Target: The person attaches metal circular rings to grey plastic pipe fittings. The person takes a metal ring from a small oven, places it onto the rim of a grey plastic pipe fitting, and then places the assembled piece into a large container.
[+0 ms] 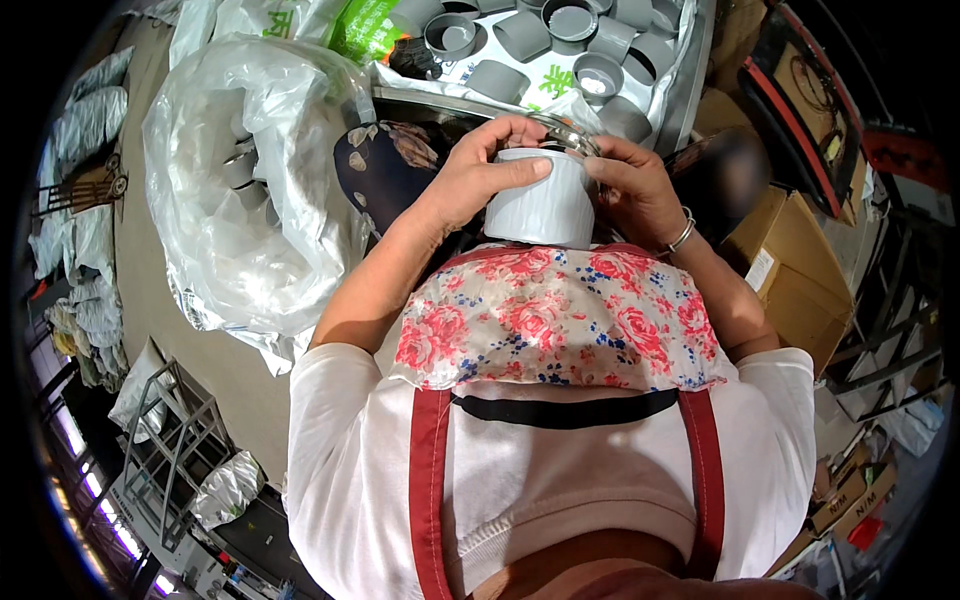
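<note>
Both hands clasp a grey pipe fitting (541, 200) at chest height, left hand (478, 172) wrapped over its rim, right hand (632, 185) pinching what looks like a thin ring at the top; best seated evenly with the fitting steadied, the pile of like fittings (560, 40) beyond.

Matt grey plastic fitting (541, 200), glossy clear plastic bag (260, 190), floral cloth apron (550, 320)

White shirt (560, 470), floral red-strapped apron (560, 320)
</note>
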A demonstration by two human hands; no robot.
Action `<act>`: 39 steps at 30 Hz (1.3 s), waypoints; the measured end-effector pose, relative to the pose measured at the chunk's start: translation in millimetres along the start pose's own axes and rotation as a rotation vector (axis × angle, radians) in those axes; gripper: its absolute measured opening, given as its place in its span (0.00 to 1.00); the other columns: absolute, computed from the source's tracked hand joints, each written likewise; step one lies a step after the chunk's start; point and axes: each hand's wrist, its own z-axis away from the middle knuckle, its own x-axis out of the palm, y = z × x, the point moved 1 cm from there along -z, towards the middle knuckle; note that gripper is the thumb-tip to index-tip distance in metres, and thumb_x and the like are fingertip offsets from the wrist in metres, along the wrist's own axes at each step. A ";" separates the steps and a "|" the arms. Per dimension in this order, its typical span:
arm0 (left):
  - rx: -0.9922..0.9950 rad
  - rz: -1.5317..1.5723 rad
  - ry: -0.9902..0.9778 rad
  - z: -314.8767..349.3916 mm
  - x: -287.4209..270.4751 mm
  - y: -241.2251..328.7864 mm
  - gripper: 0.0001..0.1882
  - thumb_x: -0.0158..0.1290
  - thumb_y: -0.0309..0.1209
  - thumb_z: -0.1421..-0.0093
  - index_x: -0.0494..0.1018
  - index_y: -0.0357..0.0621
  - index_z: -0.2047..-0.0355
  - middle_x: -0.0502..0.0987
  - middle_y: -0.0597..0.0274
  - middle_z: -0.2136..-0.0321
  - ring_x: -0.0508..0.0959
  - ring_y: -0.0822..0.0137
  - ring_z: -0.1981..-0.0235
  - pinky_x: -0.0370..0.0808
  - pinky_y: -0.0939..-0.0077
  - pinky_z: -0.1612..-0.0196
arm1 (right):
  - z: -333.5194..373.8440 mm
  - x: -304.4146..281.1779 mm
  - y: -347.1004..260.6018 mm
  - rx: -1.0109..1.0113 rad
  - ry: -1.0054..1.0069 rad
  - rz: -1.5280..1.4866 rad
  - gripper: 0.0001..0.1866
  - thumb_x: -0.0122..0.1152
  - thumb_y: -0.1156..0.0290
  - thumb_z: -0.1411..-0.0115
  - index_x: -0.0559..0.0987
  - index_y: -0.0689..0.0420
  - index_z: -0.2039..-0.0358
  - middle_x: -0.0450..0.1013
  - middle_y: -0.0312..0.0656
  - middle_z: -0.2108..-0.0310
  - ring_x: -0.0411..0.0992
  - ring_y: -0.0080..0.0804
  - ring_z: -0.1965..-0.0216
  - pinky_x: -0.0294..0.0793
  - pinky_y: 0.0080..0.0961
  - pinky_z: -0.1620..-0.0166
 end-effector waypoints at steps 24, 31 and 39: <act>0.034 -0.052 0.016 14.5 5.2 -2.2 0.10 0.58 0.24 0.52 0.76 0.40 0.67 0.70 0.71 0.74 0.67 0.79 0.73 0.64 0.86 0.68 | 14.1 -31.0 -28.2 -0.612 0.260 0.599 0.06 0.55 0.72 0.45 0.76 0.62 0.70 0.74 0.37 0.73 0.65 0.13 0.77 0.63 0.09 0.73; 0.061 -0.132 0.063 21.7 8.3 -7.5 0.11 0.55 0.22 0.52 0.75 0.36 0.65 0.68 0.67 0.69 0.67 0.75 0.66 0.63 0.84 0.62 | 8.8 -29.3 2.7 -0.150 -0.039 0.462 0.11 0.61 0.71 0.49 0.76 0.64 0.67 0.69 0.30 0.78 0.63 0.13 0.78 0.62 0.10 0.76; 0.131 0.119 0.199 24.7 1.4 -25.6 0.08 0.56 0.26 0.50 0.77 0.38 0.69 0.69 0.64 0.65 0.69 0.73 0.63 0.66 0.81 0.59 | 4.5 -28.3 -0.2 0.071 -0.061 0.418 0.08 0.58 0.68 0.47 0.71 0.58 0.76 0.62 0.27 0.81 0.54 0.12 0.83 0.52 0.11 0.80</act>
